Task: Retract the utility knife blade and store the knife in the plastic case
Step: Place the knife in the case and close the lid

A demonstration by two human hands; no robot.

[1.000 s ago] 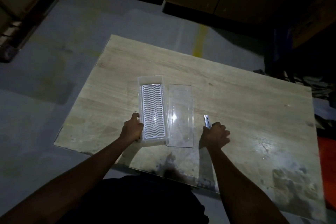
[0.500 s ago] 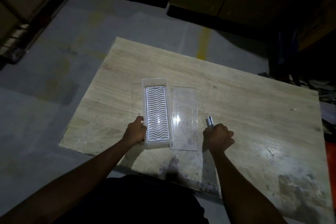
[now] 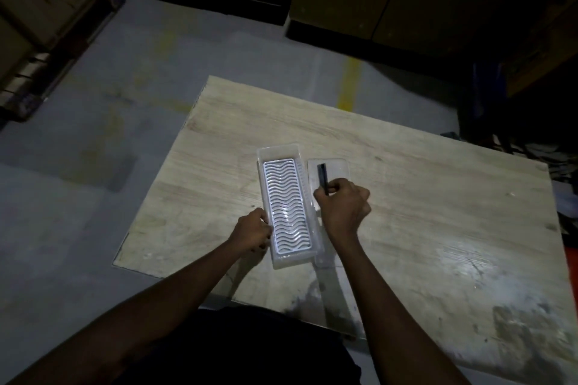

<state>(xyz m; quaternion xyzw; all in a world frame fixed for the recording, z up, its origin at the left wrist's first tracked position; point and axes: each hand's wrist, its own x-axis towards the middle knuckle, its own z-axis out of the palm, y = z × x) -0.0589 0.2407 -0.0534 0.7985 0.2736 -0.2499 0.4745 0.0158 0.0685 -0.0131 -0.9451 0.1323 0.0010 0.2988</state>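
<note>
1. I see a long clear plastic case point(image 3: 283, 153) lying open on the pale wood-grain tabletop point(image 3: 422, 197), its long axis running away from me; I take this case as the landmark.
2. Inside the case sits a white ribbed insert point(image 3: 286, 206) with wavy ridges, brightly lit, filling most of the floor.
3. My left hand point(image 3: 251, 233) is curled against the case's left wall near its near end, fingers closed on the rim.
4. Just right of the case, touching or nearly touching its right wall, lies the flat transparent rectangular lid point(image 3: 336, 167).
5. My right hand point(image 3: 342, 208) is right of the case, above the lid, fisted tight around the slim dark utility knife point(image 3: 322, 176).
6. Knife look: narrow, black or very dark, straight body, far end poking out past my fingers and pointing away from me, roughly parallel to the case.
7. Only the upper part of the knife shows; the rest is hidden in my fist.
8. Blade out or in: cannot tell, too dark and small.
9. Knife is outside the case, held off to its right over the lid's far half.
</note>
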